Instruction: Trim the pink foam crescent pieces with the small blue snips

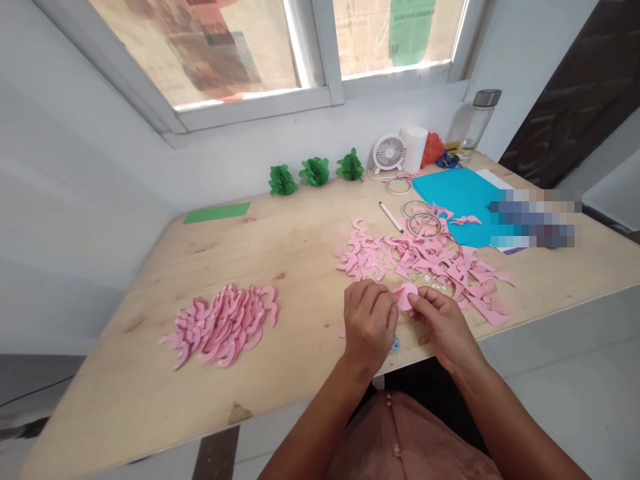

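"What was nearest?"

"A brown shirt (410, 433), its wearer's forearms reaching over the edge of the table (300, 253)."

"And the hands?"

"The right hand (443, 327) had thumb and fingers pinched on a pink disc (409, 297). The left hand (369, 327) was curled in at the disc's other side; its fingertips were hidden, so I couldn't tell whether they gripped."

"So the disc was where?"

"Between the hands, just short of the scraps (420, 253). Well off to the left lay a pile (225, 323) of curved pink strips."

"Beyond the hands?"

"Those pink scraps, spread wide, a few on the blue paper (455, 193) at right. Two rings (425, 225) overlapped there, a pen (391, 217) just left of them."

"And at the back?"

"A green strip (217, 213) at left, three green ornaments (315, 172) by the wall, then a fan (389, 153), a white cylinder (414, 151), something red and a bottle (477, 127). The window (225, 47) stood above."
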`<control>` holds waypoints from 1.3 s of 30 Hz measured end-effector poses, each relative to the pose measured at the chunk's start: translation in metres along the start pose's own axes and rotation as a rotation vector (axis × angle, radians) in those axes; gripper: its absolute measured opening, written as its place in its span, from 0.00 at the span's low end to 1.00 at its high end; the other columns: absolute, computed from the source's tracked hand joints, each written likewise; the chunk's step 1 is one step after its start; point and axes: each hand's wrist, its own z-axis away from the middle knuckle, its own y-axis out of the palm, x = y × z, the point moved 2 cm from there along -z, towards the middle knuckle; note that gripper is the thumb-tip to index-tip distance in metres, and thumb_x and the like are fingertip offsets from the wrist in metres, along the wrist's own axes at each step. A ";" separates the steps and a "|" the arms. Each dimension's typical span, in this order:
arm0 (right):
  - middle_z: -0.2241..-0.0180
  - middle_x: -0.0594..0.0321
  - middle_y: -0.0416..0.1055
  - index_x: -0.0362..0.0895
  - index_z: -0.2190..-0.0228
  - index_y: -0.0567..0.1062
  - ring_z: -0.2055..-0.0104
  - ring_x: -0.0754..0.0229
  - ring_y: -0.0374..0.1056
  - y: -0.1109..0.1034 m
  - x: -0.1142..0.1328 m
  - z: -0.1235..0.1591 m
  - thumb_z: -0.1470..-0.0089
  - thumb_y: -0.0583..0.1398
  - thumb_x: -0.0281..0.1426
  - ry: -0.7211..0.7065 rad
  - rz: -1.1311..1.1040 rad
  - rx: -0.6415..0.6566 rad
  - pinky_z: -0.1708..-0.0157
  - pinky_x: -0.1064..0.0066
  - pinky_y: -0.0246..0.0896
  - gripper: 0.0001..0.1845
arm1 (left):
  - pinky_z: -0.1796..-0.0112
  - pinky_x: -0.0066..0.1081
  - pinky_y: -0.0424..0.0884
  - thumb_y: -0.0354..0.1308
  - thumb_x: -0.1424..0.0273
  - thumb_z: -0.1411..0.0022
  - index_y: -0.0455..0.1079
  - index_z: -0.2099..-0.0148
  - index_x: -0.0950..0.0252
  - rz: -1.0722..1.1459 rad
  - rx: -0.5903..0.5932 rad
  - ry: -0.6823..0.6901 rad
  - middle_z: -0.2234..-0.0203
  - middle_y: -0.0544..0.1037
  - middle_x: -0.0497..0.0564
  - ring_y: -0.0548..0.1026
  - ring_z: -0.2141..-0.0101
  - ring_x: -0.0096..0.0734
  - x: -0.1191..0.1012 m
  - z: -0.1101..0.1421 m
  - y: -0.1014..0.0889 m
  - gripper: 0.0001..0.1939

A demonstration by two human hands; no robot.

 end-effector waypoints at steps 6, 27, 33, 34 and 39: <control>0.82 0.69 0.61 0.44 0.81 0.69 0.77 0.65 0.54 0.001 0.003 0.001 0.58 0.67 0.42 -0.034 0.103 -0.030 0.75 0.72 0.48 0.16 | 0.61 0.40 0.66 0.55 0.80 0.44 0.67 0.70 0.64 -0.076 -0.029 0.019 0.73 0.74 0.52 0.69 0.65 0.37 -0.001 -0.001 -0.002 0.07; 0.79 0.67 0.65 0.45 0.76 0.74 0.76 0.63 0.57 -0.002 0.001 0.002 0.55 0.64 0.42 -0.081 0.214 -0.017 0.76 0.72 0.50 0.13 | 0.55 0.41 0.62 0.55 0.81 0.42 0.64 0.72 0.63 -0.055 0.120 0.143 0.67 0.81 0.46 0.73 0.63 0.33 0.001 0.000 -0.006 0.09; 0.81 0.69 0.60 0.45 0.80 0.70 0.78 0.65 0.54 -0.001 0.003 0.004 0.56 0.65 0.43 -0.015 0.174 0.000 0.77 0.73 0.49 0.16 | 0.54 0.41 0.63 0.53 0.80 0.41 0.65 0.71 0.63 -0.082 0.144 0.219 0.65 0.81 0.48 0.73 0.62 0.33 -0.001 0.001 -0.006 0.09; 0.81 0.69 0.60 0.45 0.80 0.70 0.78 0.64 0.54 -0.001 0.003 0.004 0.56 0.65 0.43 -0.010 0.164 0.003 0.77 0.73 0.49 0.16 | 0.54 0.41 0.63 0.53 0.80 0.41 0.65 0.71 0.63 -0.081 0.147 0.227 0.65 0.81 0.48 0.73 0.62 0.33 -0.001 0.001 -0.006 0.09; 0.79 0.68 0.62 0.44 0.78 0.70 0.76 0.64 0.55 -0.002 -0.001 0.003 0.56 0.65 0.43 -0.003 0.114 0.054 0.74 0.73 0.51 0.16 | 0.54 0.41 0.63 0.53 0.81 0.41 0.65 0.72 0.63 -0.077 0.142 0.276 0.63 0.81 0.48 0.73 0.61 0.34 -0.003 0.000 -0.007 0.09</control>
